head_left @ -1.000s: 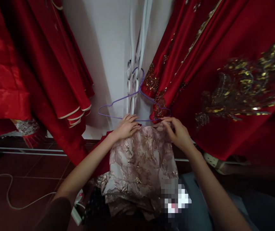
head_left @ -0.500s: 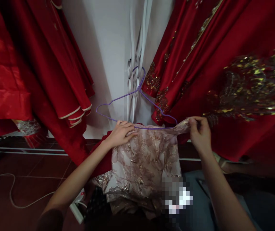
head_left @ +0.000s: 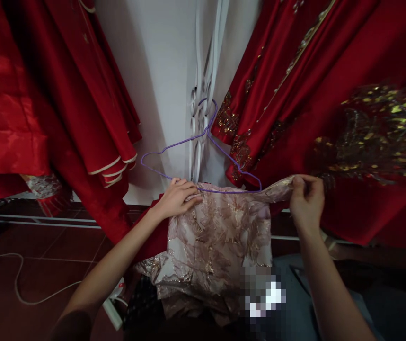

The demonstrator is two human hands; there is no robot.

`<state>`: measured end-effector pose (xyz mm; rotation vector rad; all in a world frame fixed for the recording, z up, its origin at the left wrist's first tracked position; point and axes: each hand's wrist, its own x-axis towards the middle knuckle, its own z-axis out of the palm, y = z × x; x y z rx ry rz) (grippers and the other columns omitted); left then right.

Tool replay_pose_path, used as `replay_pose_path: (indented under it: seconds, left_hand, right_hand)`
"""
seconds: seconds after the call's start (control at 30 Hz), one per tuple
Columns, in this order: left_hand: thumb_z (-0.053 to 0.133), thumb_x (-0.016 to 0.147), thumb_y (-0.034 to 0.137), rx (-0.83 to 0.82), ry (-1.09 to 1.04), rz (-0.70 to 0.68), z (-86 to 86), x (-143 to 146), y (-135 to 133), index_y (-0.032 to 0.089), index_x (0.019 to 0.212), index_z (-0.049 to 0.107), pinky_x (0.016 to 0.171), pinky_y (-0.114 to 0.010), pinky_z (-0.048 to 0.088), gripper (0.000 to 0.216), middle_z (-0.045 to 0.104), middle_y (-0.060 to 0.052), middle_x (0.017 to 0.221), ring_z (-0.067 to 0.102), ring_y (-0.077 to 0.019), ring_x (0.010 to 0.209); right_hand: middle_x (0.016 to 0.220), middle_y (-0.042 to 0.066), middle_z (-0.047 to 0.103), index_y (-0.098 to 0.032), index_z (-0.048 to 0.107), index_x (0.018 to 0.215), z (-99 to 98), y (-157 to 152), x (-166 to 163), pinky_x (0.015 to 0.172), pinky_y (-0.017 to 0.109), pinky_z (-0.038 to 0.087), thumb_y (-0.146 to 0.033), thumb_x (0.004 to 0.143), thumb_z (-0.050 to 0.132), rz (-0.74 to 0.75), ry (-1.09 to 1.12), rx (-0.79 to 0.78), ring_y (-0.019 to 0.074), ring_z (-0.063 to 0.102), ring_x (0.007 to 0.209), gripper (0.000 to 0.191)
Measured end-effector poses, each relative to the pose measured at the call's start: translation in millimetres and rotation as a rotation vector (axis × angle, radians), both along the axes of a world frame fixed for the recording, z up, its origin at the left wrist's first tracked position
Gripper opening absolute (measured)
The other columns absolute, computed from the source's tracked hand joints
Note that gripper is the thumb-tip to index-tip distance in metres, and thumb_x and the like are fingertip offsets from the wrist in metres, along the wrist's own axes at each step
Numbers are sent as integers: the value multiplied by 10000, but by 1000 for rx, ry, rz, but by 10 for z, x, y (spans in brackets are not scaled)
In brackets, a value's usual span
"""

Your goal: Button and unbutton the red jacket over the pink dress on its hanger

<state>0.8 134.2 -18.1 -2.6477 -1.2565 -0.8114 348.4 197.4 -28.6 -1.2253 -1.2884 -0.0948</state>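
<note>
A pale pink garment with gold floral embroidery (head_left: 217,241) hangs from a purple wire hanger (head_left: 203,156), whose hook catches on white metal scrollwork (head_left: 203,94). My left hand (head_left: 178,196) is closed on the garment's top edge at the hanger's lower bar. To the right, my right hand (head_left: 307,199) pinches the garment's top corner and holds it stretched out sideways past the hanger's end.
Red garments (head_left: 47,94) hang at the left, and a red gown with gold sequin embroidery (head_left: 348,118) at the right. A white wall (head_left: 160,71) stands behind. A white cable (head_left: 18,289) and a power strip (head_left: 112,312) lie on the dark red tiled floor.
My right hand has moved from the middle of the hanger bar out to the right, pulling the garment's corner with it. My left hand has stayed put.
</note>
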Motion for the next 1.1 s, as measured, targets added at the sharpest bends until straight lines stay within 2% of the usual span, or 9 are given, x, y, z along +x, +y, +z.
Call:
replay_pose_path:
  seconds: [0.33,0.7,1.1]
  left_hand:
    - [382,933,428,12,-9,24,-5,5,-2,199,845,609,828,-359,276,334,638,-33,939,486,-180,876]
    - [389,931,434,35,-42,73,-41,72,34,181,786,574,813,-356,278,346,637,-36,895,488,-174,849]
    - [386,930,438,33,-47,65,-33,50,73,190,784,580,804,-352,285,347,640,-31,885,494,-174,844]
  right_hand:
    - [890,63,577,-158,560,982,113,-77,-70,798,303,427,-424,882,460,12,-51,14,170,544,839,301]
    - [899,66,629,-186,593,965,52,-249,52,748,296,454,-439,844,500,25,-107,-53,179,587,819,295]
    - [886,68,652,-196,615,975,62,-337,37,716,296,477,-422,842,523,60,-97,-29,183,611,786,278]
